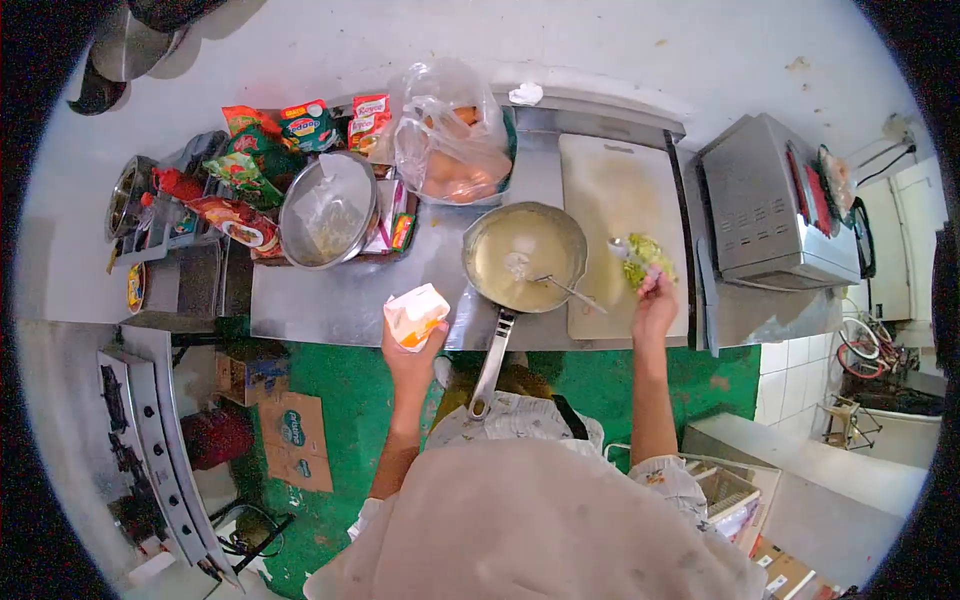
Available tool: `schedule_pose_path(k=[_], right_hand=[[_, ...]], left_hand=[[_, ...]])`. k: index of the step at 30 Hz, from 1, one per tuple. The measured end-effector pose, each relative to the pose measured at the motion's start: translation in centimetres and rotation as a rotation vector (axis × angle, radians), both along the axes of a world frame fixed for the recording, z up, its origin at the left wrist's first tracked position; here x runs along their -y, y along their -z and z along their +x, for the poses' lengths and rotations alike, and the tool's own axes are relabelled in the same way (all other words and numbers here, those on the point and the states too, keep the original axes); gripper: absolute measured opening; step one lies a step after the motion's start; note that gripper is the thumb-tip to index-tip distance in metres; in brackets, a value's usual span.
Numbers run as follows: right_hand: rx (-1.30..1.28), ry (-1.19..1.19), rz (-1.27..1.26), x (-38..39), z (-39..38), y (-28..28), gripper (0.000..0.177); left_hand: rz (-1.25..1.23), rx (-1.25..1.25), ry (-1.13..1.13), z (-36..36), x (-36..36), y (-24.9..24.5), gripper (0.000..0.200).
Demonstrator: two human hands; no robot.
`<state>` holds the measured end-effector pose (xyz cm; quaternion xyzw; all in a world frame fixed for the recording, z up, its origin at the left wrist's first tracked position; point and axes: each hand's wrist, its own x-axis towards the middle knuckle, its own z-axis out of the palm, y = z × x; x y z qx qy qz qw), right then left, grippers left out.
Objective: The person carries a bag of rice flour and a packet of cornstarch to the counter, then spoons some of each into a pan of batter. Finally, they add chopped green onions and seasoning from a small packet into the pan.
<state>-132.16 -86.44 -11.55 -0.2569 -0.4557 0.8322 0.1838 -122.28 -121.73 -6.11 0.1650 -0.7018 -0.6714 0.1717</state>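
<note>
Holding a carton [415, 315] tight in the left hand [410, 352], right hand [655, 300] pinching chopped greens [648, 260] above the cutting board [615, 190], frying pan [524, 256] between both grips.

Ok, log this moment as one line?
left hand: holds carton beside pan | right hand: holds greens over cutting board | pan: pale liquid, spoon inside

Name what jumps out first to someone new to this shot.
The round steel pan of pale liquid sits mid-counter, its long handle pointing back toward the person. The left hand holds a white and orange carton just left of it. The right hand grips a green leafy bunch over the pale cutting board.
</note>
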Motion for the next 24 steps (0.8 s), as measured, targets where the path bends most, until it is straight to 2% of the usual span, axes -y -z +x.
schedule_pose_path(k=[3,7,9,10,12,13,15,16,17,18,19,21,22,24], right_hand=[[-0.083,-0.095,-0.052,-1.5,1.7,7.0,0.018],[0.03,-0.082,-0.055,0.5,4.3,7.9,0.008],[0.141,-0.147,0.252,1.0,5.2,8.3,0.008],[0.14,-0.148,0.251,0.9,5.4,8.5,0.008],[0.344,-0.178,1.009,0.9,5.4,8.0,0.013],[0.339,-0.183,1.008,0.9,5.5,7.4,0.013],[0.298,-0.251,1.638,0.8,5.6,6.0,0.016],[0.285,-0.259,1.636,0.6,5.5,6.2,0.016],[0.252,-0.123,1.621,0.2,5.3,6.4,0.019],[0.218,0.014,1.601,0.0,5.0,6.5,0.022],[0.203,0.007,1.599,0.4,4.7,4.9,0.022],[-0.027,-0.032,1.129,1.9,4.2,-2.9,0.026],[-0.034,-0.039,1.125,2.7,4.2,-6.2,0.026],[-0.203,-0.534,0.937,4.8,4.4,-12.2,0.036]], left_hand=[[0.014,0.007,0.027,0.2,-1.0,-0.3,0.065],[0.072,-0.051,0.039,0.5,-2.7,-1.1,0.063],[0.071,-0.043,0.049,0.6,-3.6,-1.8,0.062],[0.098,-0.059,0.078,0.6,-4.0,-2.2,0.061],[0.123,-0.077,0.103,0.6,-4.8,-3.2,0.059],[0.193,-0.009,0.124,0.7,-5.1,-3.8,0.058],[0.256,0.054,0.13,0.7,-5.6,-4.5,0.056],[0.224,0.015,0.156,0.7,-5.7,-4.7,0.054],[0.191,-0.024,0.182,0.7,-5.8,-4.9,0.052],[0.269,-0.03,0.19,0.8,-5.9,-4.6,0.053],[0.264,-0.036,0.177,0.8,-5.7,-5.0,0.053],[0.067,-0.115,0.36,0.5,-5.4,-6.4,0.056],[-0.006,-0.156,0.406,0.5,-5.4,-6.9,0.061],[0.014,-0.168,0.405,0.5,-5.8,-8.1,0.062]])
